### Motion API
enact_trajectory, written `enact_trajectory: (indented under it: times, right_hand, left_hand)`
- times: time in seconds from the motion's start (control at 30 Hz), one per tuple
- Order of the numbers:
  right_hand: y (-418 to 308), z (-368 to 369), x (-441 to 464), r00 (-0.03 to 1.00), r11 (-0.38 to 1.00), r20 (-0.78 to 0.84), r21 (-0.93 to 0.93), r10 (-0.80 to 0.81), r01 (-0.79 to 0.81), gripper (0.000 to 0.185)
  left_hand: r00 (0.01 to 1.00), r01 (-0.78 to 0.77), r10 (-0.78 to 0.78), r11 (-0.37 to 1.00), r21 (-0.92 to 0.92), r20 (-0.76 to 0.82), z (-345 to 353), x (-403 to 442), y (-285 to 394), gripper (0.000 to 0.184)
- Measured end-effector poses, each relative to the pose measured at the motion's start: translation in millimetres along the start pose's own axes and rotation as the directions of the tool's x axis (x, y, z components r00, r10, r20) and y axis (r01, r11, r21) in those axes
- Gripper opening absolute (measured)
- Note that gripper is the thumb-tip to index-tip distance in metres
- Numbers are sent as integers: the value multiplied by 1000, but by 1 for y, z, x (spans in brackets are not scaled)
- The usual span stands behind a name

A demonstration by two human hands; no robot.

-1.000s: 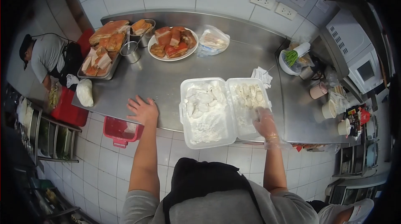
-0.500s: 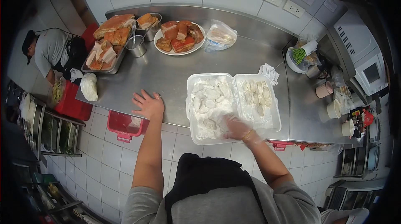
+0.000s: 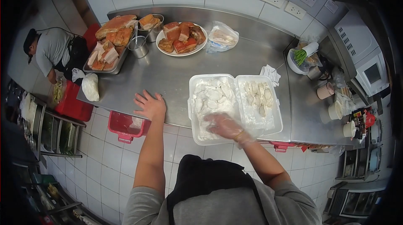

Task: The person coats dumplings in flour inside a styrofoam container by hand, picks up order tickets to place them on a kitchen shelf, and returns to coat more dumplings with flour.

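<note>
My left hand lies flat on the front edge of the steel counter, fingers spread, holding nothing. In a clear plastic glove, my right hand is over the lower part of the left half of a white foam box. Its fingers reach down to the white powder; whether they grip a piece is hidden. Flour-coated pieces fill the upper part of that half. More pale pieces lie in the right half, above a floury patch.
At the back stand a tray of meat chunks, metal cups, a plate of meat and a plastic bag. A white bundle sits at the left corner. A co-worker bends at far left. Bowls and a microwave are right.
My right hand has moved left, from the box's right half to its left half. My left hand has stayed on the counter edge. The camera view has shifted slightly.
</note>
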State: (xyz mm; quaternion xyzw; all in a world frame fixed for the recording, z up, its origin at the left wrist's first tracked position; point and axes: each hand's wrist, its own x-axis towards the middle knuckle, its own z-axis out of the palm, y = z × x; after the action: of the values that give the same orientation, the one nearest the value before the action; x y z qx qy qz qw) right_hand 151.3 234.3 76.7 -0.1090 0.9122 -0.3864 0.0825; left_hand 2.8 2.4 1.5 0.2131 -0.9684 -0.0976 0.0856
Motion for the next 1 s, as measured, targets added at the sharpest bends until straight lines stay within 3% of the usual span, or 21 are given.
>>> enact_trajectory:
  times: [0.1, 0.2, 0.3, 0.4, 0.43, 0.53, 0.57, 0.67, 0.7, 0.8, 0.9, 1.0]
  right_hand:
    - [4, 30, -2, 989, 968, -95, -236, -110, 85, 38]
    - [37, 48, 5, 991, 972, -2, -193, -136, 133, 52]
    - [46, 24, 1, 997, 972, 12, -222, -82, 82, 51]
    - [35, -6, -16, 970, 922, -149, -366, -190, 125, 49]
    - [20, -12, -18, 982, 947, -116, -301, -152, 111, 48]
    - [36, 29, -8, 971, 950, -2, -210, -237, 232, 46]
    - [36, 49, -9, 985, 968, -48, -201, -164, 152, 44]
    - [23, 68, -2, 981, 947, -37, -269, -193, 176, 45]
    - [14, 61, -6, 989, 974, -40, -181, -144, 134, 39]
    - [44, 49, -8, 933, 896, 270, -310, -238, 318, 31]
    - [79, 34, -10, 977, 948, 57, -235, -207, 215, 20]
    - [64, -6, -6, 925, 924, -224, -303, -306, 232, 27]
  left_hand:
    - [1000, -4, 4, 1000, -2, -12, 2, 3, 0, 61]
    - [1000, -10, 10, 1000, 7, -7, 0, 0, -3, 61]
    - [1000, -13, 13, 1000, 0, -17, 1, 1, -2, 61]
    - [1000, -14, 14, 1000, -3, -20, 1, 1, -2, 61]
    - [1000, -14, 14, 1000, -3, -20, 1, 0, -2, 61]
    - [999, -18, 18, 1000, 6, -27, 3, 1, -2, 61]
    - [999, -17, 17, 1000, 3, -29, 3, 1, -2, 61]
    - [1000, -15, 15, 1000, -3, -27, 1, 1, -1, 61]
    - [1000, -13, 13, 1000, 1, -18, -3, 0, 0, 61]
    - [1000, -18, 18, 1000, 2, -22, 2, 0, -3, 61]
    - [1000, -9, 9, 1000, 0, -19, 1, 0, -2, 61]
    - [1000, -3, 3, 1000, -2, -21, 1, 2, -1, 61]
